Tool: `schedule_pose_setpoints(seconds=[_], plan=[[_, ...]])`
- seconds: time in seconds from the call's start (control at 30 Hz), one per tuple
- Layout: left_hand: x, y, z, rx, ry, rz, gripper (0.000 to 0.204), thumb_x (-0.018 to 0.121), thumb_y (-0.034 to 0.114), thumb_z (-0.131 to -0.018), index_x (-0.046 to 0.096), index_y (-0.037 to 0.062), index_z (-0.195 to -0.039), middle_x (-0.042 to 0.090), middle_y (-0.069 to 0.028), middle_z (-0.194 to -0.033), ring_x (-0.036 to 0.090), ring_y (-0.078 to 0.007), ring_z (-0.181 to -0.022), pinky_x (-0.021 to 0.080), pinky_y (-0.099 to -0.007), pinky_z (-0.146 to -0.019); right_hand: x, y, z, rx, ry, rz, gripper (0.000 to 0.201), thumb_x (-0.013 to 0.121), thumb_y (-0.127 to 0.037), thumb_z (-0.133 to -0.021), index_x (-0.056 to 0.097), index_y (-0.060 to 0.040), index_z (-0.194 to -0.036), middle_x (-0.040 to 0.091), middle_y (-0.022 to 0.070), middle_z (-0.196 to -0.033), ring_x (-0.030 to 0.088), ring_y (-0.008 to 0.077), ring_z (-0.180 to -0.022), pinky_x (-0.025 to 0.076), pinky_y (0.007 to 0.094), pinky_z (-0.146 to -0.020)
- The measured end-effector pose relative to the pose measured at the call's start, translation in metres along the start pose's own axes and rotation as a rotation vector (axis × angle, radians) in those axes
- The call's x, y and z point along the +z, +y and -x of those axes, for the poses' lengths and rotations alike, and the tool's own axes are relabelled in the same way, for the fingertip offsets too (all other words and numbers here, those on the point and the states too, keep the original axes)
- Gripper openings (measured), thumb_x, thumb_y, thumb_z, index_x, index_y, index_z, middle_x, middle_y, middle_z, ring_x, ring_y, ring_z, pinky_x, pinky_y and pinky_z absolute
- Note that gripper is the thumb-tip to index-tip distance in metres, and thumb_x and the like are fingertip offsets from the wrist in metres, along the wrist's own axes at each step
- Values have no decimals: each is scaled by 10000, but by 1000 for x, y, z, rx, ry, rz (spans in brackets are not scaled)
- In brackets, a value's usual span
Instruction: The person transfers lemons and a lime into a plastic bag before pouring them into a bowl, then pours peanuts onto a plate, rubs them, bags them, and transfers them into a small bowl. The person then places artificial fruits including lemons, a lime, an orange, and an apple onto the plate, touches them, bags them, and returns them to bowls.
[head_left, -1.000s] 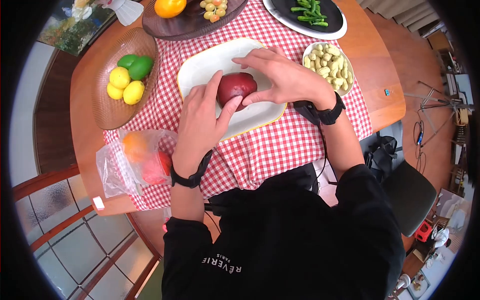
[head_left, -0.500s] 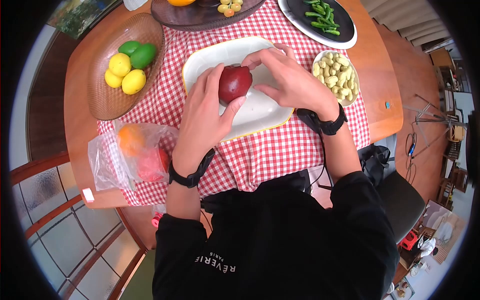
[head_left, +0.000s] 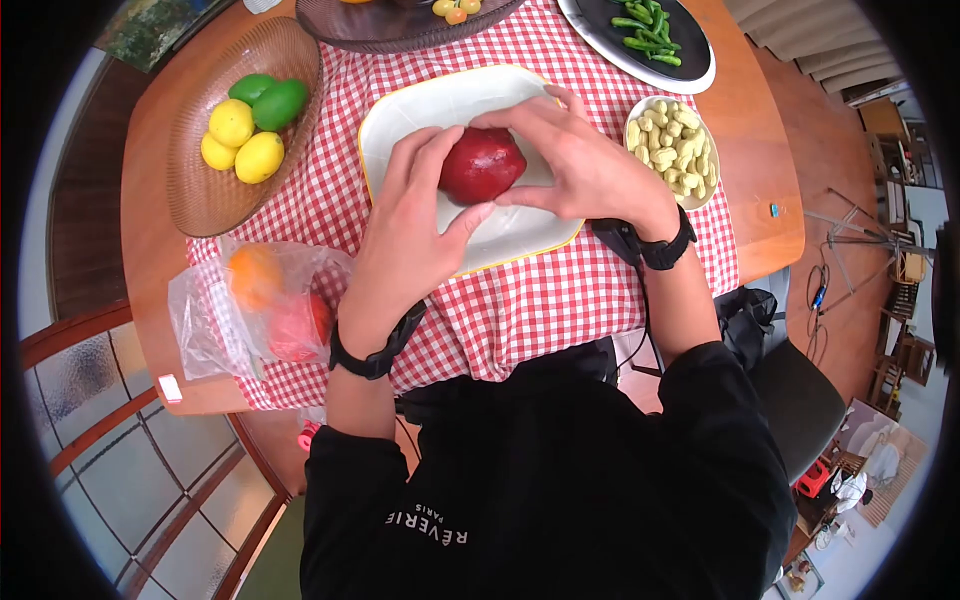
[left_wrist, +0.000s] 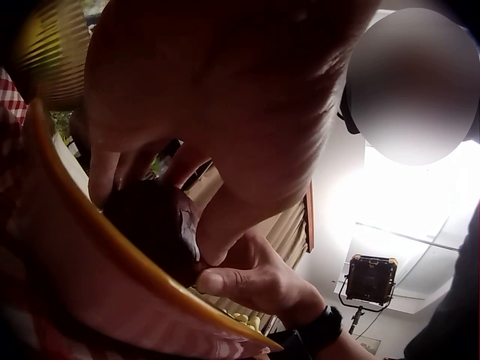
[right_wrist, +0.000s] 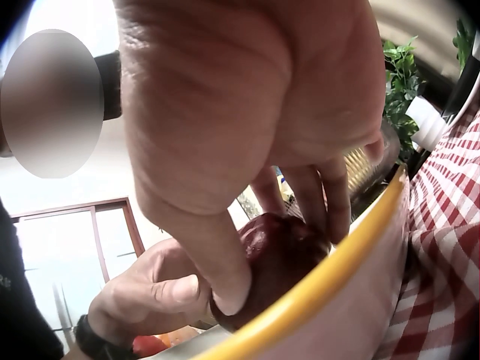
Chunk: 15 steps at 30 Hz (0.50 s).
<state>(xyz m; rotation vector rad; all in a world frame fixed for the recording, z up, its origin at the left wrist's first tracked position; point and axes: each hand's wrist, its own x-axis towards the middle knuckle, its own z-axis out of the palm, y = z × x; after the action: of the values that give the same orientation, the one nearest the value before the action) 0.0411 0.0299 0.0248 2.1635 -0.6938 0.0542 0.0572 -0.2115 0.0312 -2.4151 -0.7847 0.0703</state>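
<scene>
A glossy dark red apple (head_left: 483, 168) is in a white rectangular dish (head_left: 512, 238) with a yellow rim. My left hand (head_left: 408, 218) holds it from the left, fingers bent over the far side and thumb near the front. From the right, my right hand (head_left: 592, 168) grips it too, index finger at the top and thumb at the near side. In the right wrist view the right thumb presses on the apple (right_wrist: 281, 259), with the other fingers behind it. The left wrist view has the apple (left_wrist: 150, 225) in shadow under the left fingers, just inside the dish's rim.
Left of the dish stands an amber bowl (head_left: 190, 185) with lemons and green fruit; nearer lies a clear plastic bag (head_left: 215, 320) of fruit. A bowl of peanuts (head_left: 672, 150) is on the right, a plate of green peppers (head_left: 648, 30) behind, and a fruit bowl (head_left: 385, 38) at the back.
The apple has turned between my hands and shifted slightly. My right thumb and fingers came off it half a second ago and are back against it now.
</scene>
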Motion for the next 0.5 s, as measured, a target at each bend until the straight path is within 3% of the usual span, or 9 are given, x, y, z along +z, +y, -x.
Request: schedule_pose_setpoints(seconds=[0.07, 0.1, 0.13, 0.2, 0.27, 0.5], plan=[[-1, 0, 1, -42, 2, 8, 743, 838, 73, -844, 491, 22, -1499, 546, -208, -1417, 585, -432, -1314, 506, -477, -1094, 1, -2, 0, -67, 111, 25, 777, 914, -198, -772, 593, -96, -1473, 649, 145, -1385, 588, 346, -1345, 255, 583, -1263], [-2, 0, 0, -77, 6, 10, 745, 831, 80, -855, 485, 14, -1512, 565, -213, -1397, 596, -426, -1307, 511, -476, -1087, 1, -1, -1, -66, 110, 24, 777, 914, -198, -772, 593, -96, -1473, 649, 145, -1385, 588, 346, -1345, 255, 583, -1263], [3, -5, 1, -72, 53, -51, 744, 840, 117, -859, 513, 36, -1522, 624, -197, -1357, 639, -370, -1248, 533, -422, -1049, 2, -1, -1, -85, 121, 9, 801, 915, -175, -757, 587, -101, -1484, 634, 139, -1405, 584, 341, -1348, 269, 575, -1261], [4, -6, 2, -107, 24, -58, 734, 844, 106, -852, 521, 35, -1507, 625, -198, -1354, 640, -373, -1241, 536, -421, -1037, 0, -1, -1, -104, 138, -4, 826, 915, -151, -741, 581, -107, -1495, 619, 132, -1425, 579, 335, -1351, 283, 568, -1259], [3, -5, 0, -142, -2, -63, 725, 847, 95, -844, 530, 33, -1493, 625, -200, -1351, 640, -376, -1235, 539, -420, -1024, -2, 1, 0, -159, 144, -121, 824, 910, -220, -775, 566, -85, -1512, 634, 144, -1409, 582, 347, -1340, 300, 546, -1261], [3, 2, 3, -78, 33, -154, 763, 877, 48, -788, 523, 30, -1464, 628, -209, -1335, 617, -411, -1259, 501, -465, -1069, 1, 2, 1, -69, 75, -2, 762, 862, -342, -855, 572, -51, -1496, 685, 179, -1354, 596, 369, -1349, 252, 552, -1295]])
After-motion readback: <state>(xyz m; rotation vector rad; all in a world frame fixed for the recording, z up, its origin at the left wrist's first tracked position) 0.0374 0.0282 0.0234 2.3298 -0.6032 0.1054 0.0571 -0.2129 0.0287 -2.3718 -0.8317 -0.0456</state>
